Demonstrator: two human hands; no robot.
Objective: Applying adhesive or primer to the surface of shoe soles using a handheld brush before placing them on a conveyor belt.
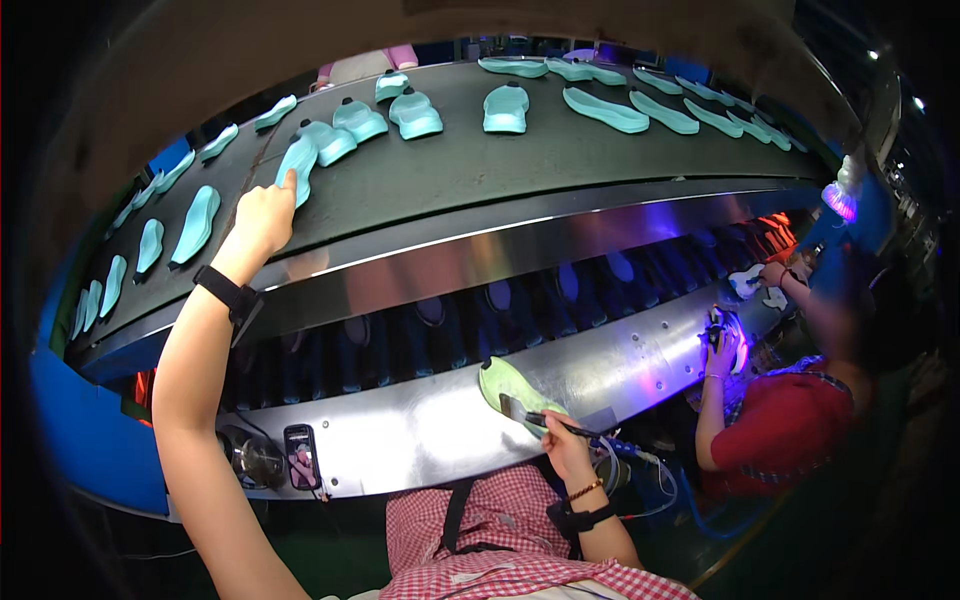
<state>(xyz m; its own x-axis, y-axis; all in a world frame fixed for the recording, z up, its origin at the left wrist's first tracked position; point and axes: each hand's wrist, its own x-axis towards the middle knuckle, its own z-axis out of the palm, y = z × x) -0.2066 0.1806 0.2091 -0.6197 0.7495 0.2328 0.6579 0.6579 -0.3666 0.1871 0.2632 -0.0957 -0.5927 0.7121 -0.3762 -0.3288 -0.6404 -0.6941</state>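
My left hand [266, 216] reaches over the dark conveyor belt, its thumb lying along a teal shoe sole [298, 160] and its other fingers curled; they seem closed on the sole's near end. Low in front of me, my right hand [568, 447] grips a dark-handled brush [550, 420]. The brush's bristles rest on a pale yellow-green shoe sole [508, 384], which lies on the metal ledge [400, 440]. My right fingers cover part of that sole's near end.
More teal soles [415, 114] lie across the belt [450, 160]. A lower row of dark soles runs under its metal edge. A phone [301, 456] stands at the ledge's left. At right, a co-worker in red [785, 425] handles a shoe part beside a lit lamp [842, 195].
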